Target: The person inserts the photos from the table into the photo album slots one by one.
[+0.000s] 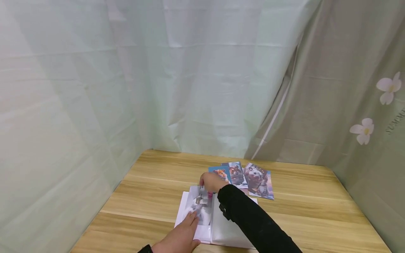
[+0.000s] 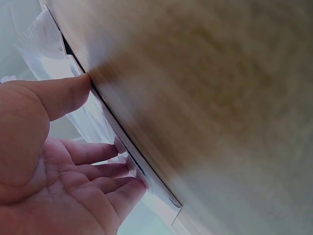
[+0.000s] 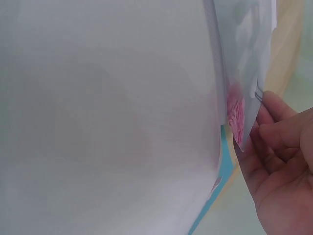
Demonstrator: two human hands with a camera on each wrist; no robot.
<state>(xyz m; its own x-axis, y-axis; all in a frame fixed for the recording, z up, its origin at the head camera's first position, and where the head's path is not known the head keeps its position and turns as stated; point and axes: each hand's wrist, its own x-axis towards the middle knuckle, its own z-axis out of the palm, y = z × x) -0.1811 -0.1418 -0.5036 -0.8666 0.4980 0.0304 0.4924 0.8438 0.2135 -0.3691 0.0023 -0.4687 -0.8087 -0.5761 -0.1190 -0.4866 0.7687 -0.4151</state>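
An open photo album (image 1: 232, 232) with clear sleeves lies on the wooden table. On its left page is a pale picture card (image 1: 197, 202), its top sticking out past the page's upper edge. My right hand (image 1: 212, 182) pinches the card's upper edge between thumb and fingers; a pink patch shows on the card (image 3: 244, 83) in the right wrist view. With fingers extended, my left hand (image 1: 181, 233) presses on the lower left page. In the left wrist view, the thumb (image 2: 71, 95) touches the album's edge. My right forearm covers part of the right page.
Behind the album lie several picture cards: a blue one with an orange animal (image 1: 218, 169), one with a brown animal (image 1: 235, 174) and one with a crowned pale animal (image 1: 259, 182). Curtains (image 1: 209, 88) hang around the table (image 1: 142, 196).
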